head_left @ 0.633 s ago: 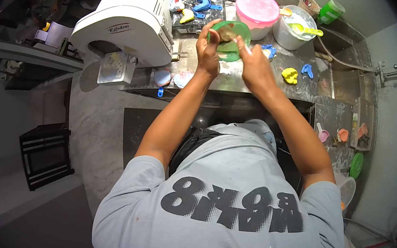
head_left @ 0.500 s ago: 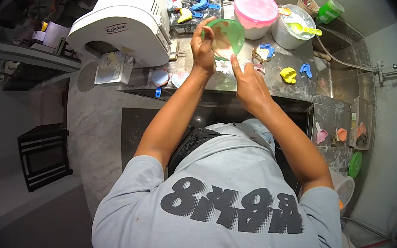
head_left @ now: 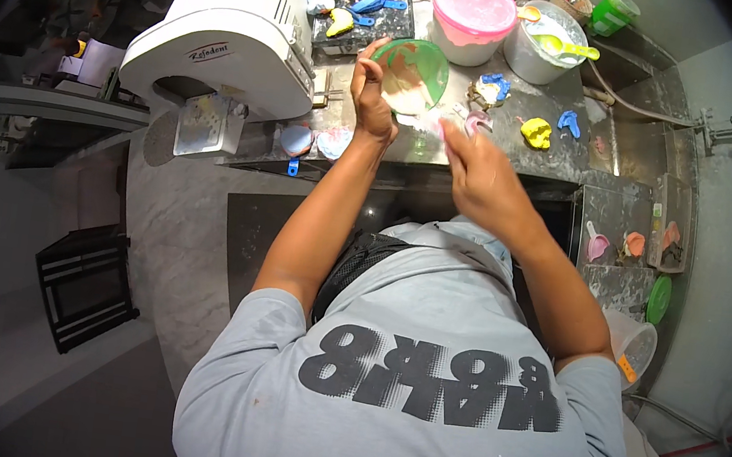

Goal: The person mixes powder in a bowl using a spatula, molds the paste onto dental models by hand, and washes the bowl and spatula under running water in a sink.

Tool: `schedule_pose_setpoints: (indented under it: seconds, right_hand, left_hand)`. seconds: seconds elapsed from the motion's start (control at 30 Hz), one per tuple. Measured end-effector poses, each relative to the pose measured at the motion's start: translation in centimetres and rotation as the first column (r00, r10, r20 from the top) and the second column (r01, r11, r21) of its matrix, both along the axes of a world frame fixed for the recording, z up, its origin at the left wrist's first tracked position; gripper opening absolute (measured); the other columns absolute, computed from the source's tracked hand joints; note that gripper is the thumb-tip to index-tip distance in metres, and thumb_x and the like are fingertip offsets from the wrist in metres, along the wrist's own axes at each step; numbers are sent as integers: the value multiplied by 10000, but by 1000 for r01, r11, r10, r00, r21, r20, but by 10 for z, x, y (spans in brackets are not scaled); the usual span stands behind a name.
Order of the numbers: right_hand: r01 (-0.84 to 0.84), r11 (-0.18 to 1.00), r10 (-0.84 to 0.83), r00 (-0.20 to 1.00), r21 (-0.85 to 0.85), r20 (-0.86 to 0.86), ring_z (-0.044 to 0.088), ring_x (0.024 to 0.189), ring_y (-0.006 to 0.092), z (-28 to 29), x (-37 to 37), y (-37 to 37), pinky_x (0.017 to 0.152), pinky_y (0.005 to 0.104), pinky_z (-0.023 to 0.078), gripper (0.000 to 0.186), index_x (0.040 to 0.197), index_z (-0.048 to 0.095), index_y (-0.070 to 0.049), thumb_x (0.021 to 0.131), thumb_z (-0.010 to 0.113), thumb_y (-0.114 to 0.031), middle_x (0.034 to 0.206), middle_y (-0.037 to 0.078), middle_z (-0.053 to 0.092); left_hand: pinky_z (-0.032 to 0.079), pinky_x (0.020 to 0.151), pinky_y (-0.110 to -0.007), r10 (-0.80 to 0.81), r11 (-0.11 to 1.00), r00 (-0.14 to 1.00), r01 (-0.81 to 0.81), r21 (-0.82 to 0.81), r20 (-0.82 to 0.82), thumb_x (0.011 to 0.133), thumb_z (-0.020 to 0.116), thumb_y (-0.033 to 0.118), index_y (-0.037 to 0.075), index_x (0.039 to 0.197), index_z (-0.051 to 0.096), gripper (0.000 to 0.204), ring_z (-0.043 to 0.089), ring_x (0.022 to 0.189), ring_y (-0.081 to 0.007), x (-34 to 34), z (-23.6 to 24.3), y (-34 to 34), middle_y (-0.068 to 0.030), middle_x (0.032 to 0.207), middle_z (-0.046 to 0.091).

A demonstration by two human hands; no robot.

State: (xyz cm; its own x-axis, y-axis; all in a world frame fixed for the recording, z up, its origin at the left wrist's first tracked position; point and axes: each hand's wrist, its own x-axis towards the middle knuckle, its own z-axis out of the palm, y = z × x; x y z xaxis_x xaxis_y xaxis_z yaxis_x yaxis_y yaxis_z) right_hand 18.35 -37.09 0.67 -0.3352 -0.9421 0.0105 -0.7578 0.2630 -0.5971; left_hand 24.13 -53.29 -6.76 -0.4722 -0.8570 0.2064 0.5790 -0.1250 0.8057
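Observation:
My left hand holds a flexible green bowl tilted, with pale paste smeared inside it. My right hand is just below and right of the bowl, fingers closed round a pale, motion-blurred tool, apparently a spatula. Near the bowl on the worktop lie a blue-and-white impression tray, a yellow lump and a small blue piece. A small pinkish tray sits just beyond my right hand, partly hidden.
A white machine stands left. Behind are blue and yellow trays, a pink-lidded tub and a white bucket with a green scoop. A sink, tap, pink scoop and green lid are right.
My right hand has moved down and right, out of the green bowl, with the pale tool. My left hand has shifted slightly left and keeps hold of the bowl.

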Motion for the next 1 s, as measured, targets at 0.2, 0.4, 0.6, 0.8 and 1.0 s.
schedule_pose_setpoints:
  seconds: [0.2, 0.4, 0.6, 0.8, 1.0]
  right_hand:
    - [-21, 998, 25, 998, -67, 55, 569, 754, 416, 8, 7, 1, 680, 476, 457, 378, 1329, 532, -45, 972, 506, -166, 812, 252, 535]
    - [145, 962, -106, 980, -233, 170, 608, 706, 398, 2, -23, 4, 649, 468, 448, 255, 1129, 630, -7, 985, 497, -171, 737, 250, 593]
    - [98, 995, -38, 44, 33, 998, 424, 486, 72, -39, -15, -4, 445, 254, 349, 273, 924, 605, -30, 1030, 450, -228, 648, -3, 513]
    - [45, 929, -8, 995, -369, 100, 555, 639, 284, -35, -15, -11, 579, 402, 466, 352, 1292, 500, 43, 977, 470, -110, 776, 148, 533]
    - [-133, 991, 130, 978, -8, -166, 570, 845, 415, -24, 11, 28, 759, 469, 477, 581, 1424, 369, 33, 848, 441, 34, 948, 273, 497]
  left_hand:
    - [478, 960, -416, -25, 998, 986, 32, 45, -165, 963, 394, 624, 42, 1303, 476, 678, 571, 1111, -248, 1, 11, -2, -126, 1191, 596]
    - [455, 978, -372, 41, 994, 998, -46, -94, -56, 903, 534, 421, 5, 1284, 485, 566, 570, 1105, -244, 9, 18, -1, -134, 1179, 588]
    - [445, 1002, -374, -137, 990, 987, 138, 5, -88, 857, 511, 374, 59, 1288, 473, 535, 557, 1135, -245, 0, 10, 19, -130, 1195, 578]
    - [479, 956, -400, -61, 994, 991, 71, 84, -123, 820, 542, 348, 84, 1273, 477, 529, 572, 1112, -258, -1, 13, 20, -138, 1178, 591]
    - [501, 952, -450, -3, 994, 985, 23, 110, -171, 798, 549, 319, 55, 1237, 489, 516, 584, 1091, -281, 7, 13, 7, -147, 1144, 601]
